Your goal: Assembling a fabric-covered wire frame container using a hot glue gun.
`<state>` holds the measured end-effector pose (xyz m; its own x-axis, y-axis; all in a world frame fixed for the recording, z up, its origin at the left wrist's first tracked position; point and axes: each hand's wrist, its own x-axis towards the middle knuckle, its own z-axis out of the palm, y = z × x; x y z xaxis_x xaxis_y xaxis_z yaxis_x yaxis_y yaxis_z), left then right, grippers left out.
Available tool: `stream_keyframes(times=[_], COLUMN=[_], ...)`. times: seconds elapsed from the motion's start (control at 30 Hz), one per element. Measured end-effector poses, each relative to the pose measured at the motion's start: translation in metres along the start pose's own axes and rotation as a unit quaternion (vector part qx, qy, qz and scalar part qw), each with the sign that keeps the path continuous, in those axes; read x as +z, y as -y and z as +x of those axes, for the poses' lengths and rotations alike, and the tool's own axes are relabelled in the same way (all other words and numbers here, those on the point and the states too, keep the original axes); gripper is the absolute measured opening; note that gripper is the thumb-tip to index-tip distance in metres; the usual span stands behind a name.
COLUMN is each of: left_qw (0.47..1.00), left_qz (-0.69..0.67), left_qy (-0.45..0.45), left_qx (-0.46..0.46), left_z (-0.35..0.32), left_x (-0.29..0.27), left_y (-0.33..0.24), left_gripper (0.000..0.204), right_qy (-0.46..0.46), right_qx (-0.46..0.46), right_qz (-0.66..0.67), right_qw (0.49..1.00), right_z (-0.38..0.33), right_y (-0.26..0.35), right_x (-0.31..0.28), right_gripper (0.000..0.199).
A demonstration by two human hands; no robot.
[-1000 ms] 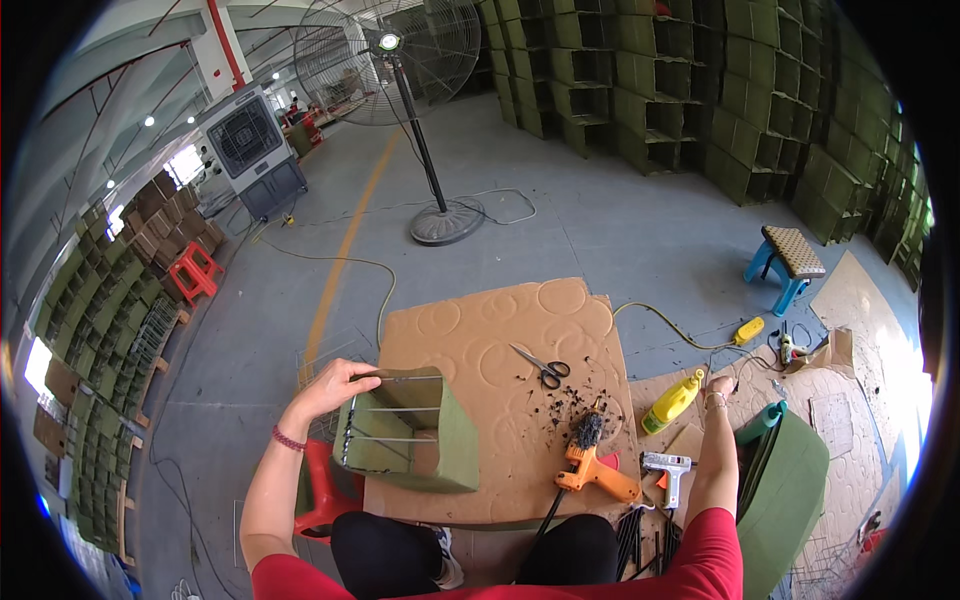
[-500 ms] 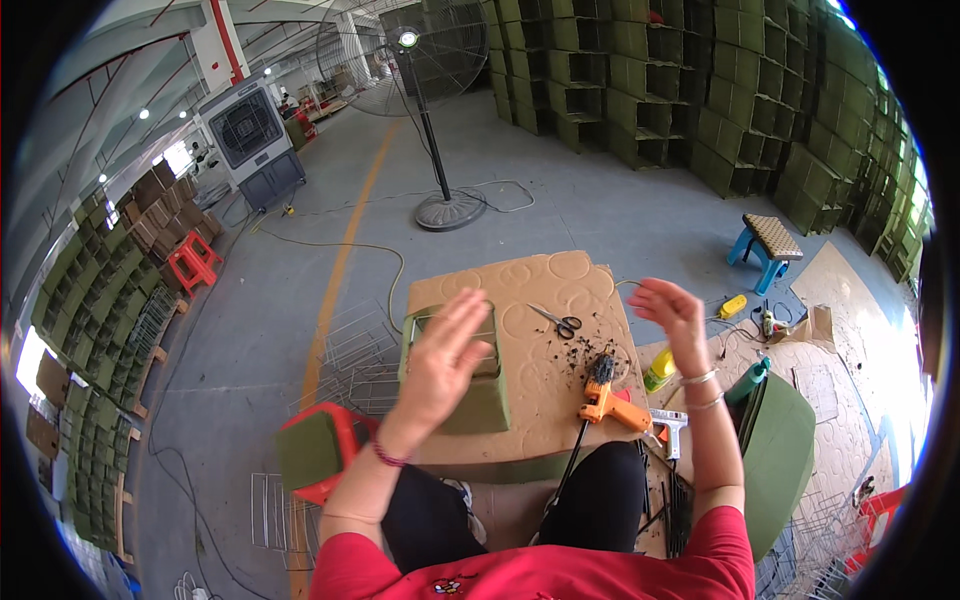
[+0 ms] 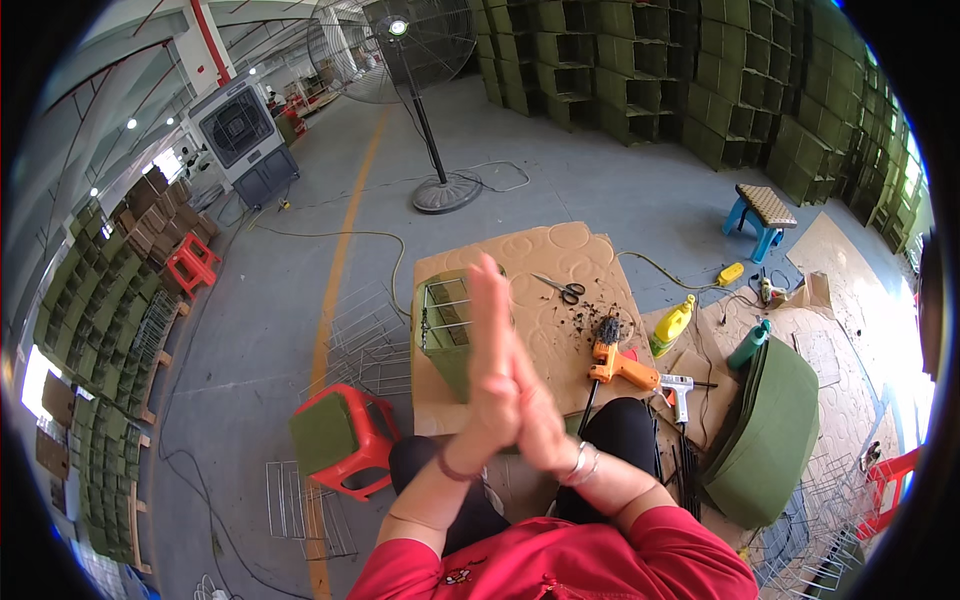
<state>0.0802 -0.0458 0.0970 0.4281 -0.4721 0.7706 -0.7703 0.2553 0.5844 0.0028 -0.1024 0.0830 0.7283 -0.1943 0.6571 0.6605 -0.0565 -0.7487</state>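
Observation:
My left hand [image 3: 488, 355] and my right hand [image 3: 537, 415] are pressed palm to palm in front of me, fingers stretched and pointing away. Neither holds anything. Behind the left hand, a green box with a wire frame [image 3: 447, 370] in its opening stands on a cardboard-covered worktop [image 3: 545, 245]; my hands hide part of it. To the right of my hands lies an orange glue gun [image 3: 622, 368] with a dark, clogged-looking tip. Scissors [image 3: 570, 292] rest farther back, beside scattered dark crumbs [image 3: 592, 318].
A white glue gun [image 3: 680, 390], a yellow bottle [image 3: 673, 325] and stacked green panels [image 3: 765, 440] are on the right. A red stool [image 3: 372, 455] with a green piece on top stands at left. Beyond are a pedestal fan [image 3: 430, 150], a blue stool [image 3: 757, 220] and floor cables.
My hands were apart and raised on either side; they have come together in the middle, palms touching. The view has shifted slightly, and more of the red stool shows.

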Motion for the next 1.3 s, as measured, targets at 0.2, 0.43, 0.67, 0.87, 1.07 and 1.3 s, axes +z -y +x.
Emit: stream_keyframes(times=[0.2,0.43,0.67,0.87,1.07,1.3], left_qw=[0.993,0.988,0.961,0.985,0.975,0.987], left_qz=[-0.073,-0.096,-0.196,-0.121,-0.193,-0.132], left_qy=[0.093,0.002,0.168,0.120,0.110,0.081], left_qx=[0.007,-0.124,-0.101,-0.033,0.005,-0.053], left_z=[-0.037,0.006,-0.042,-0.026,-0.042,-0.039], left_x=[0.041,0.017,0.058,0.038,0.046,0.023], left_y=[-0.018,-0.017,-0.030,0.000,-0.010,0.002], left_gripper=[0.104,0.108,0.103,0.099,0.102,0.103], right_qy=[-0.100,-0.033,-0.150,-0.052,-0.092,-0.038], right_qx=[-0.014,-0.005,-0.015,-0.003,-0.030,0.031], right_qz=[0.057,-0.005,0.041,0.012,-0.026,-0.089], right_qw=[0.993,0.999,0.988,0.999,0.995,0.995], right_z=[0.023,-0.043,0.002,-0.046,-0.004,-0.036], right_y=[0.000,-0.019,-0.002,-0.005,-0.004,-0.007], right_x=[-0.032,0.006,-0.054,0.000,-0.036,-0.007], right_gripper=[0.087,0.087,0.088,0.091,0.084,0.097])
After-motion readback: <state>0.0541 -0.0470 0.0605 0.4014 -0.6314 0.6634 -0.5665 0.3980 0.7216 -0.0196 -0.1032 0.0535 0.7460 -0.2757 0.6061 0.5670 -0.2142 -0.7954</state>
